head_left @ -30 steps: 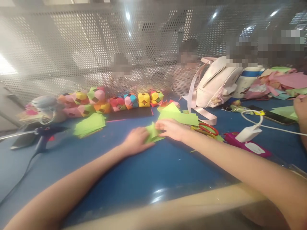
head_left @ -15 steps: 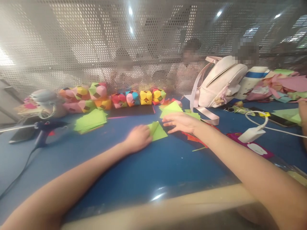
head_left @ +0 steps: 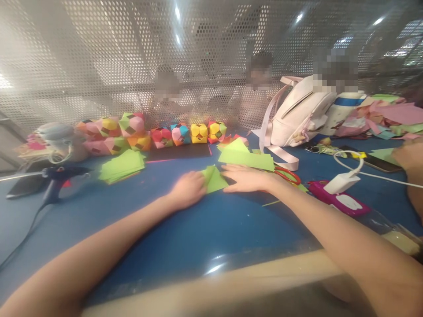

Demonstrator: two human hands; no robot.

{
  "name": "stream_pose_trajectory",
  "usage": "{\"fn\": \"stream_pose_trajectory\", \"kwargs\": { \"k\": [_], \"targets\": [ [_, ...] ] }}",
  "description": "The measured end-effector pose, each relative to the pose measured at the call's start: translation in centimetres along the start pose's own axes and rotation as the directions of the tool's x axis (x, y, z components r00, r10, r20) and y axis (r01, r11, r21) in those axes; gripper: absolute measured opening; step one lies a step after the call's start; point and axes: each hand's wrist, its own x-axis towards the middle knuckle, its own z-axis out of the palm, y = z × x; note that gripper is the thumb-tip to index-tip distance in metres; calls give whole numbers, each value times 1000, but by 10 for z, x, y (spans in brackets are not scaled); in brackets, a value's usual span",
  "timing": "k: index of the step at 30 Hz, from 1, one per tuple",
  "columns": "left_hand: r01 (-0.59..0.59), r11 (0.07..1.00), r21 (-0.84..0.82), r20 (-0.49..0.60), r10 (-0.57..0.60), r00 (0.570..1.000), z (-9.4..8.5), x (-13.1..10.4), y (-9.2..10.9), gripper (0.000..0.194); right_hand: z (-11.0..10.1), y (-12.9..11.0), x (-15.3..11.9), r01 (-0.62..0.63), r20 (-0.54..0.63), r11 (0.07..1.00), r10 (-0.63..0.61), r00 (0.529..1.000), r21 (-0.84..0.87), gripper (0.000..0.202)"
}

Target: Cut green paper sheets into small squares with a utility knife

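Observation:
A small folded green paper lies on the blue table. My left hand is closed on its left edge, the fingers curled. Flat and palm down, my right hand rests at the paper's right edge with its fingers spread. Behind my right hand lies a pile of green sheets, with the orange handles of scissors beside it. Another stack of green papers sits to the left of my left hand.
Colourful folded paper balls line the back of the blue table. A glue gun lies left; a pale backpack, a purple case and a white cable stand right. Another person's hand is at the right edge.
My right hand has come down and flattened beside the folded paper. The paper's right part now looks more folded. The scissors' handles show more. The view has shifted slightly.

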Motion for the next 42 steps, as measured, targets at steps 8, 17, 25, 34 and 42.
{"fn": "stream_pose_trajectory", "kwargs": {
  "k": [8,17,25,34,42],
  "targets": [
    [3,999,-37,-36,-4,999,1,-1,1,31,16,-4,6,81,4,994,-81,997,-73,85],
    [32,996,-86,-64,-37,997,3,-1,1,36,25,-9,9,120,-2,993,-120,993,-23,86],
    [2,977,-212,-143,-33,989,2,-7,1,27,38,-28,15,217,-196,918,-157,968,333,87],
    [77,982,-175,-115,-98,988,9,-9,-17,30,57,-40,16,304,-490,802,-17,871,513,83],
    [608,787,-106,-353,-601,717,-51,-18,-108,35,69,-39,14,263,-436,882,-74,897,391,72]
  ]
}}
